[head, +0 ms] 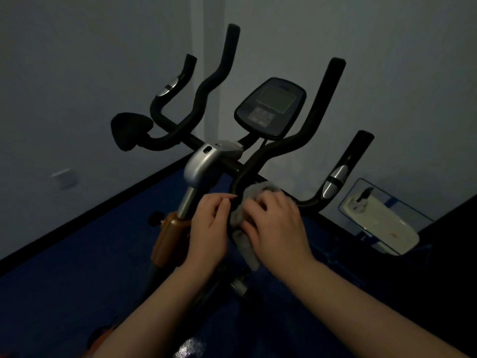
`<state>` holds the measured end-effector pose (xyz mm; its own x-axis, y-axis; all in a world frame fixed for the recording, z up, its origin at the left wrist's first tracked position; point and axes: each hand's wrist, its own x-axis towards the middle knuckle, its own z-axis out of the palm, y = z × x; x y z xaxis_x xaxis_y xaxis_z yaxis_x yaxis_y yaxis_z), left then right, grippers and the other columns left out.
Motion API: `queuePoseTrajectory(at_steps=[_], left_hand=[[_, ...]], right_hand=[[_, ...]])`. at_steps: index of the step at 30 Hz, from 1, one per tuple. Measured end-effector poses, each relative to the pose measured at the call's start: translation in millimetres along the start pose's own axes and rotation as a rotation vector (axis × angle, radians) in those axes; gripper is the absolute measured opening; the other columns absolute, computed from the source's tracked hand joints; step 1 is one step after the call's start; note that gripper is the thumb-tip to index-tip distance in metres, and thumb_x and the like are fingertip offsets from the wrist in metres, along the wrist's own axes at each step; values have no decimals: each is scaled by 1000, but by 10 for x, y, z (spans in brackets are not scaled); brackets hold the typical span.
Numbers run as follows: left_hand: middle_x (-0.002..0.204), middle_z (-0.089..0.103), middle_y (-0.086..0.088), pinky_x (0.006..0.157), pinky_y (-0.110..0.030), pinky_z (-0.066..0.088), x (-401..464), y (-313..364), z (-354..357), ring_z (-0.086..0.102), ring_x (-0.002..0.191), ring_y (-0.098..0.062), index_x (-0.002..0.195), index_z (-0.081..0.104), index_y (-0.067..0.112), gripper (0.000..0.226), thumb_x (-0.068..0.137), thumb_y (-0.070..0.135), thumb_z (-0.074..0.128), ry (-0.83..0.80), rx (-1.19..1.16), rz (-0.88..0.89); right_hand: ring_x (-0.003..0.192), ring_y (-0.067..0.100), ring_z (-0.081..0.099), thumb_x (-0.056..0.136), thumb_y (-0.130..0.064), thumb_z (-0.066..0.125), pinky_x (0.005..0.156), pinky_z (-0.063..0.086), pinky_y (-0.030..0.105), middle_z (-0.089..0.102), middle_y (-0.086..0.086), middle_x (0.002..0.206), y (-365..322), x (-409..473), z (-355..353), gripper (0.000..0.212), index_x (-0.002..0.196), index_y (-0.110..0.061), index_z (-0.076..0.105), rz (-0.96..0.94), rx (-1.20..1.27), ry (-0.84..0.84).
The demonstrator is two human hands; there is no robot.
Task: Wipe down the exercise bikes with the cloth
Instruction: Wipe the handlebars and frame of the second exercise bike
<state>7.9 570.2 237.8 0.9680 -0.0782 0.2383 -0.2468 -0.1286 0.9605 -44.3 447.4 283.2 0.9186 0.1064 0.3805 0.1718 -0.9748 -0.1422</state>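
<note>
Grey cloth (244,220) bunches around the near bend of a black handlebar (260,161) as a person wipes an exercise bike (204,164) in a dim room. The right hand (276,226) presses the cloth onto the bar with curled fingers, apparently so the fabric wraps the tube rather than skimming one side, while a loose tail hangs below. The left hand (209,223), fingers loosely bent and holding nothing that shows, touches the bar just beside the cloth, seemingly to steady it. Beyond the hands, a silver clamp (204,161) joins the bars to the post, and the console (271,107) tilts back toward the rider. Farther off, a white device (382,223) lies on the blue floor (77,267) near the wall (90,73).
</note>
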Motion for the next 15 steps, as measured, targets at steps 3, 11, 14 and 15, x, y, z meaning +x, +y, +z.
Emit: queuePoseTrajectory(at_steps=[3,11,14,15], left_hand=[[100,59,-4,77,-10,44,-3,-42,-13,57,89,-2,98,64,22,23,93,27,43,-21,-44,-9],[98,61,-1,78,-24,49,141,30,106,59,90,-9,96,63,23,20,90,30,45,-2,-90,-18],[87,62,0,71,-26,46,174,96,282,59,82,-12,90,61,20,24,95,28,38,43,-57,-38],[83,61,0,67,-24,45,170,107,326,58,78,-11,87,60,20,27,96,28,36,82,-49,-41]], right_hand=[[93,22,52,80,-30,67,77,47,37,57,3,100,-216,22,73,24,102,-23,59,120,-19,6],[85,14,44,82,-33,60,67,31,25,50,-2,91,138,-26,-123,18,90,-22,48,15,47,12],[96,15,48,93,-42,48,71,47,31,49,0,107,5,234,16,26,106,-20,44,296,179,-46],[94,17,51,95,-43,43,70,50,35,51,1,108,-26,278,72,28,110,-19,41,340,172,-77]])
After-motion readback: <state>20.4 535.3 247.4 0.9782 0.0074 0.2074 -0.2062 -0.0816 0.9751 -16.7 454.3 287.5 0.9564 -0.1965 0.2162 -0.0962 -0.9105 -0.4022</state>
